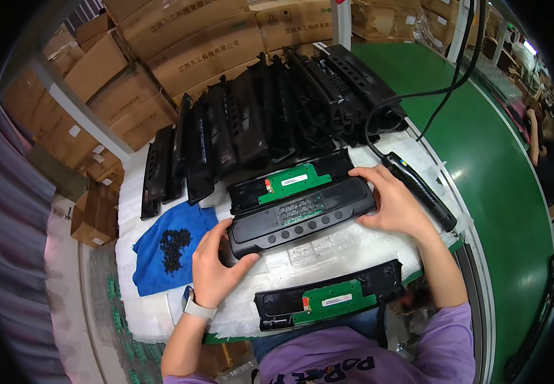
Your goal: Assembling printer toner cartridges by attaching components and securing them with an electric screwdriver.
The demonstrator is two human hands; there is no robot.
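Note:
Between my two hands is a long black plastic housing (pixel 258 228) with a keypad grid and a row of round knobs or buttons facing up. My left hand (pixel 216 265) grips its left end, thumb along the near edge. At the other end, my right hand (pixel 392 200) closes fingers and thumb round the corner. Just behind it lies a black shell (pixel 244 197) carrying a green circuit board (pixel 295 182). Closer to my body rests another such shell (pixel 277 306), its circuit board (pixel 340 299) face up. Small black screws (pixel 174 246) sit heaped on a blue cloth (pixel 146 265) at left.
Many black housings (pixel 245 128) stand packed along the table's back. A black corded tool, like an electric screwdriver (pixel 423 192), lies at right, its cable looping upward. White padding (pixel 226 323) covers the table. Beyond are a green surface (pixel 488 211), cardboard boxes (pixel 206 57) and another person (pixel 549 153).

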